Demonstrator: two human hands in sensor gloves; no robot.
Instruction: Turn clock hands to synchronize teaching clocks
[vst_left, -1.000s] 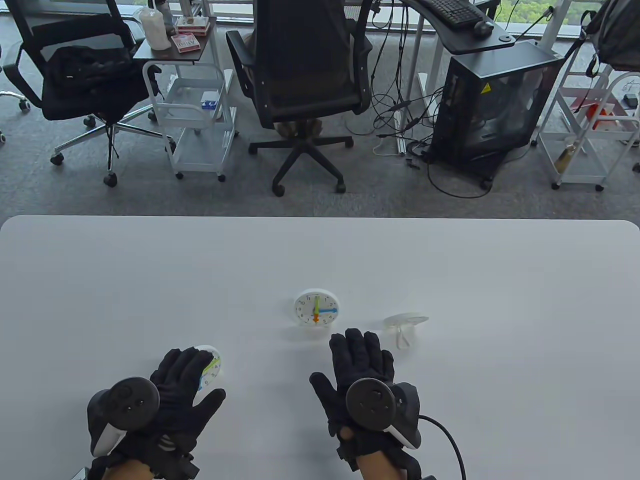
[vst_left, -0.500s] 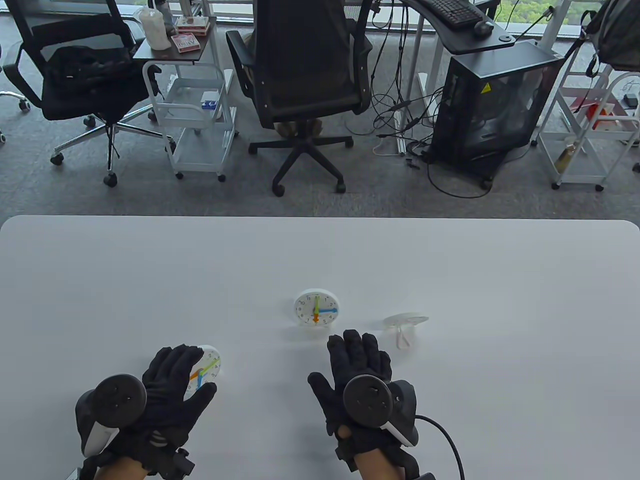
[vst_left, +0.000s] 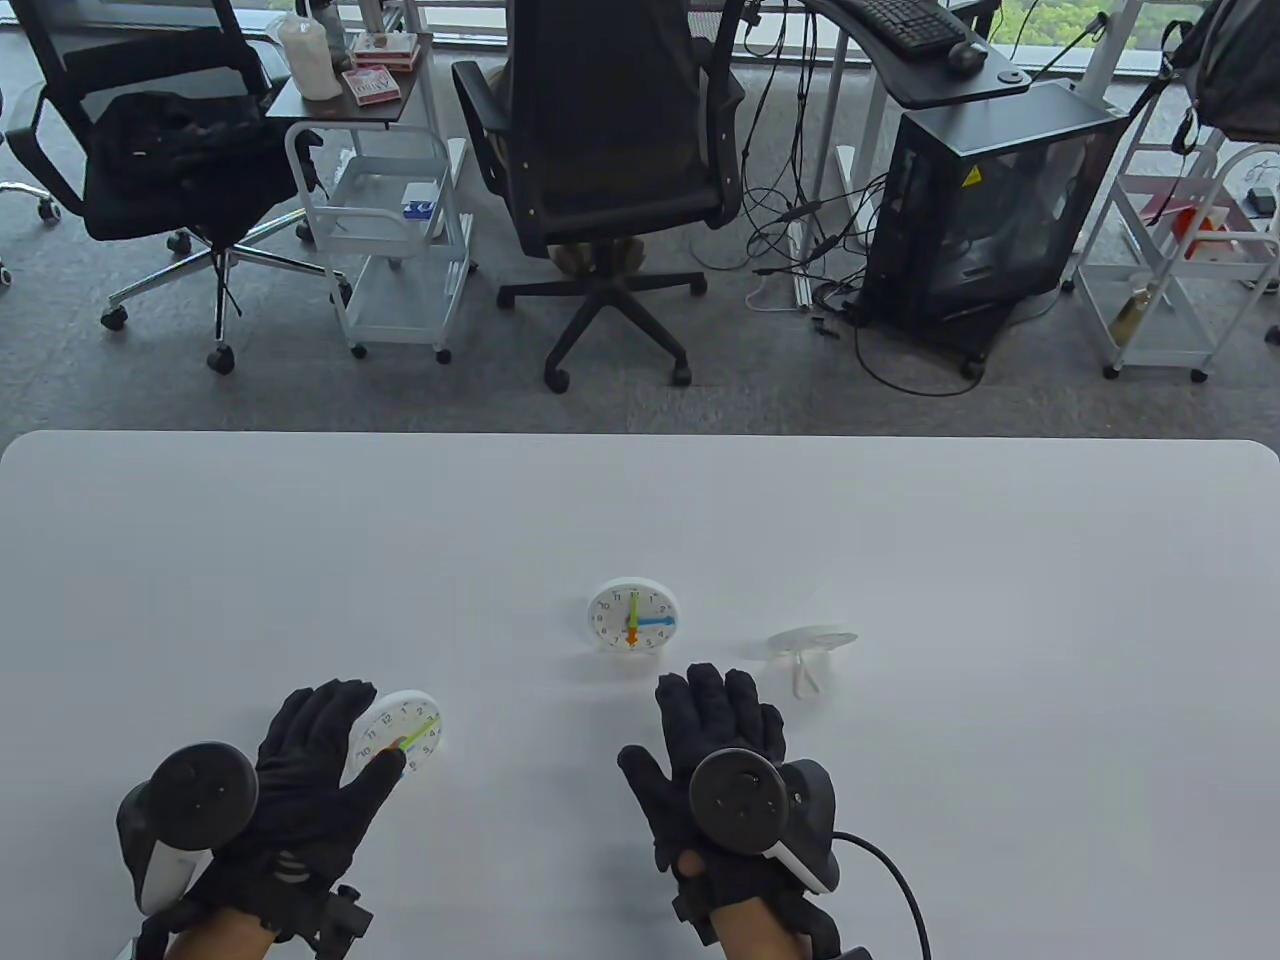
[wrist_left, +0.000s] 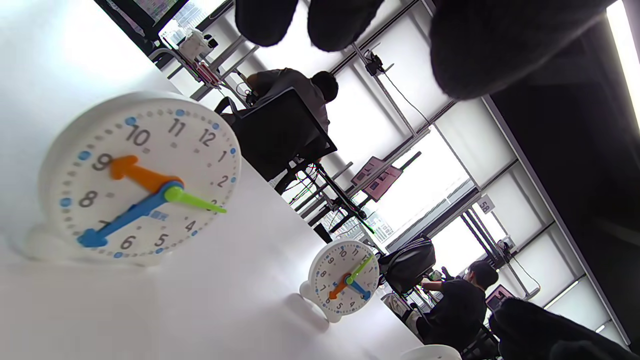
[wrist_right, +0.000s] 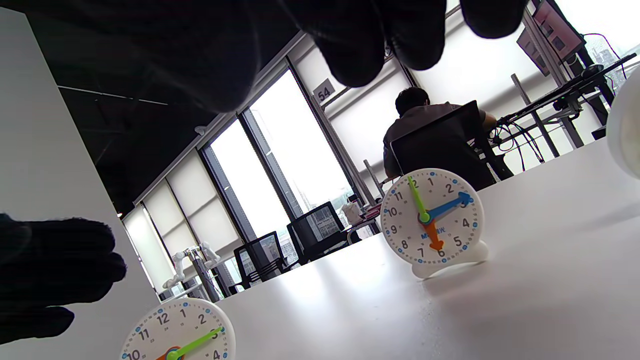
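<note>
Two white teaching clocks stand on the white table (vst_left: 640, 500). The near clock (vst_left: 400, 735) is at the left front; in the left wrist view (wrist_left: 140, 180) its orange hand points at 9, blue near 7, green near 3. The middle clock (vst_left: 632, 615) shows orange at 6, green at 12 and blue near 3 in the right wrist view (wrist_right: 432, 220). My left hand (vst_left: 330, 745) lies open just left of the near clock, thumb by its lower edge, fingers off its face. My right hand (vst_left: 680, 730) rests open and flat in front of the middle clock, holding nothing.
A third white clock-shaped piece (vst_left: 812, 640) on a stand is right of the middle clock, its face not showing. A cable (vst_left: 900, 880) trails from my right wrist. Office chairs, carts and a computer case stand beyond the table's far edge.
My left hand has slid left and back off the near clock, uncovering its face. The right hand has barely moved. The middle clock is unchanged.
</note>
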